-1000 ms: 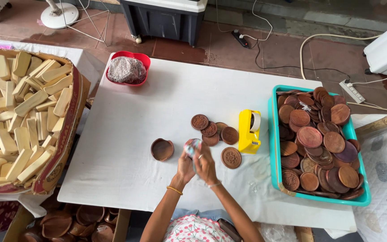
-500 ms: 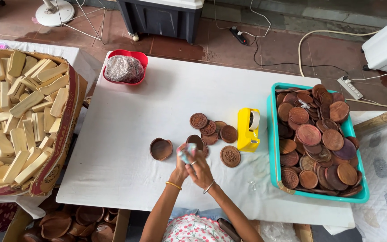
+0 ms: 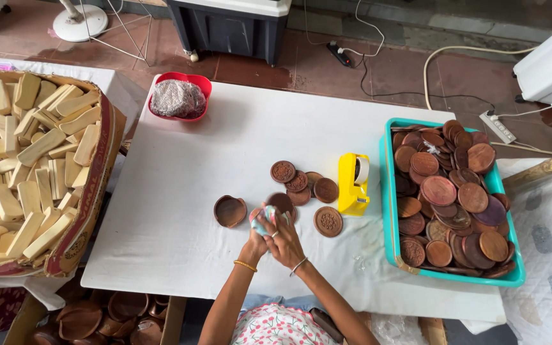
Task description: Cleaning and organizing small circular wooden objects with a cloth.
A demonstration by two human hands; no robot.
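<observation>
White table carries carved wooden discs; near its front edge, both hands, left hand and right hand, clasp 1 dark wooden lid and a pale cloth.

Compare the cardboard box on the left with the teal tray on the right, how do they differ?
The cardboard box is brown with a red band, while the teal tray is bright plastic. The cardboard box holds pale, elongated wooden blocks; the teal tray holds dark brown round discs. The cardboard box sits off the white table on a surface alongside, whereas the teal tray rests on that table's right end. Both are piled full.
</observation>
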